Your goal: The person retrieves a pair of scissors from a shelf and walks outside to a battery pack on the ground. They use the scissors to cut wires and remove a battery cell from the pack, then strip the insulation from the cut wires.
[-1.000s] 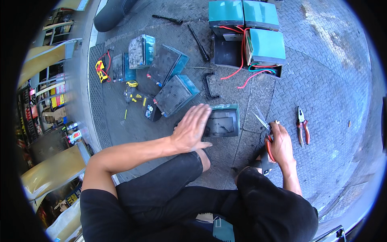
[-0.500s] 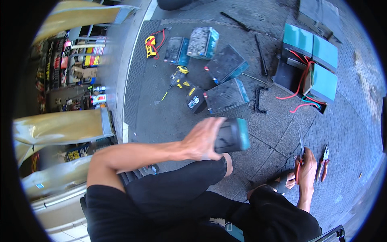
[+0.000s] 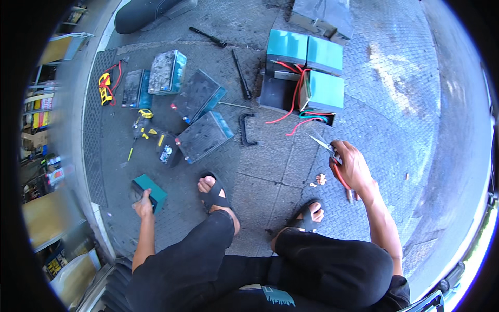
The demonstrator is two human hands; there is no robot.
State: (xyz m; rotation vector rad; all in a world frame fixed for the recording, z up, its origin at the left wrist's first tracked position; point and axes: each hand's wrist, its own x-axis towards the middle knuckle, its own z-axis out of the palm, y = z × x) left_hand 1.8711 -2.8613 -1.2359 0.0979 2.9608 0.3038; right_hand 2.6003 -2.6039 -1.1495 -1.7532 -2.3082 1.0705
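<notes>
My left hand (image 3: pixel 143 206) is closed round one end of a small block-shaped battery (image 3: pixel 154 191), black with a teal face, low over the floor at the left. In my right hand (image 3: pixel 352 165) is a pair of scissors (image 3: pixel 323 143) with orange-red handles and pointed metal blades. The blades aim up and left, toward loose red wires (image 3: pixel 305 120). Those wires hang from a dark case (image 3: pixel 275 95) with several teal-topped batteries (image 3: pixel 325 89) in it. Pliers (image 3: pixel 356 197) with reddish handles lie on the floor under my right wrist, partly hidden.
Several larger dark batteries (image 3: pixel 207 136) lie at the left with a cordless drill (image 3: pixel 141 126) and a yellow meter (image 3: pixel 105 88). Two black bars (image 3: pixel 240 74) and a black bracket (image 3: pixel 246 130) lie mid-floor. Copper-coloured scraps (image 3: pixel 321 179) sit near my right foot. A black seat (image 3: pixel 143 14) stands far left.
My left hand has carried the battery left and down from in front of my knee. My right hand has raised the scissors away from the floor, toward the wired case. The view has swung right.
</notes>
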